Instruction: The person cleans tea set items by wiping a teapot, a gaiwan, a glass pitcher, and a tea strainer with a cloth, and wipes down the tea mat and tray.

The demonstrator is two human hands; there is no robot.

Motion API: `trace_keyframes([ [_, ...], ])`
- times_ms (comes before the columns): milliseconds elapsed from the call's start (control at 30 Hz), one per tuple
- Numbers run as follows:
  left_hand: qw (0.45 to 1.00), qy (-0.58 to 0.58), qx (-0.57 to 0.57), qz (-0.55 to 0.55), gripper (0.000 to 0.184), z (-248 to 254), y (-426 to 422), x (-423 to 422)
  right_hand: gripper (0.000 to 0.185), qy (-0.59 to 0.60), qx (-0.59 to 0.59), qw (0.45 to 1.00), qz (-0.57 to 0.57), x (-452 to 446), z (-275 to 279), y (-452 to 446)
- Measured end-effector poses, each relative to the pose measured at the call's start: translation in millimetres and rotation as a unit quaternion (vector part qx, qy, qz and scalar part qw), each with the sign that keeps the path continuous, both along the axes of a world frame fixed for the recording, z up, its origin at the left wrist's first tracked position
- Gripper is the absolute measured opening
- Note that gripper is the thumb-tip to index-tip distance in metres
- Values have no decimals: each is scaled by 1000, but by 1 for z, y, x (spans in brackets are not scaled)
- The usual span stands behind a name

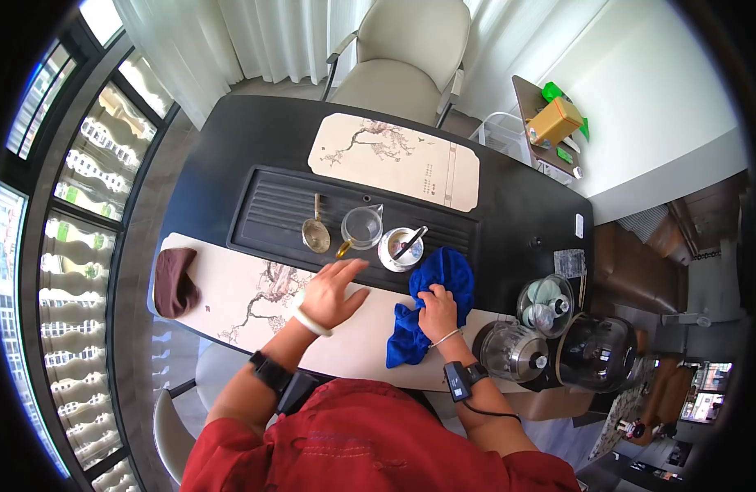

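Observation:
My left hand (pixel 335 293), with a pale bangle at the wrist, hovers over the near table mat (pixel 222 283). Its fingers are stretched out and it holds nothing. Bunched under the fingers of my right hand (pixel 438 313) is a blue cloth (pixel 442 275), which lies partly on the mat and partly over the edge of the black ridged tea tray (pixel 267 205). On the tray stand a glass pitcher (pixel 362 223) with an amber handle and a white patterned cup (pixel 392 261) with a dark stick-like tool across its mouth. A tea strainer (pixel 315 235) lies left of them.
A brown cloth (pixel 174 283) lies at the table's left end. Beyond the tray is another printed mat (pixel 394 160). At the right stand a glass kettle (pixel 509 353), a dark glass pot (pixel 595 353) and a bowl of pale cups (pixel 544 297). A chair (pixel 406 82) faces me.

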State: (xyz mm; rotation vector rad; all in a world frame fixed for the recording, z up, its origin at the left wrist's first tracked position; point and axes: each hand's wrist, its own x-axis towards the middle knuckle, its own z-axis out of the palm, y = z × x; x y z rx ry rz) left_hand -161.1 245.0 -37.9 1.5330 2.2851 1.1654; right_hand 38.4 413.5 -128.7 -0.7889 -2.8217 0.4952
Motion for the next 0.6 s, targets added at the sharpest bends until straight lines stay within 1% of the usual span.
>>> trace_keyframes([
  [67,999,-46,6,8,39,-3,27,1,26,-4,-4,1000,0,-2,0,1],
  [100,999,-44,3,7,39,-4,39,3,27,-2,-3,1000,2,-1,-1,1],
  [167,994,-102,-14,32,37,-8,60,7,27,3,-4,1000,1,0,-3,2],
  [200,994,-101,-16,29,37,-15,67,8,27,13,0,1000,7,0,-3,2],
  [267,995,-52,-71,36,37,-30,82,12,27,22,3,1000,6,3,-2,2],
  [300,996,-52,-68,40,29,-34,87,13,27,26,-1,1000,9,3,-1,2],
  [333,996,-50,-71,35,29,-41,91,14,28,31,-4,999,12,3,0,3],
  [400,996,-47,-47,67,19,-46,99,15,29,35,-11,999,6,4,0,5],
  [433,994,-63,-33,80,16,-48,101,16,30,37,-14,999,10,5,0,5],
  [467,995,-62,-38,73,16,-43,102,18,30,38,-17,999,13,6,1,4],
  [533,986,-125,-69,81,15,-35,102,20,31,42,-28,999,8,7,3,5],
  [600,987,-129,-69,71,18,-35,100,20,29,47,-35,998,9,6,5,5],
])
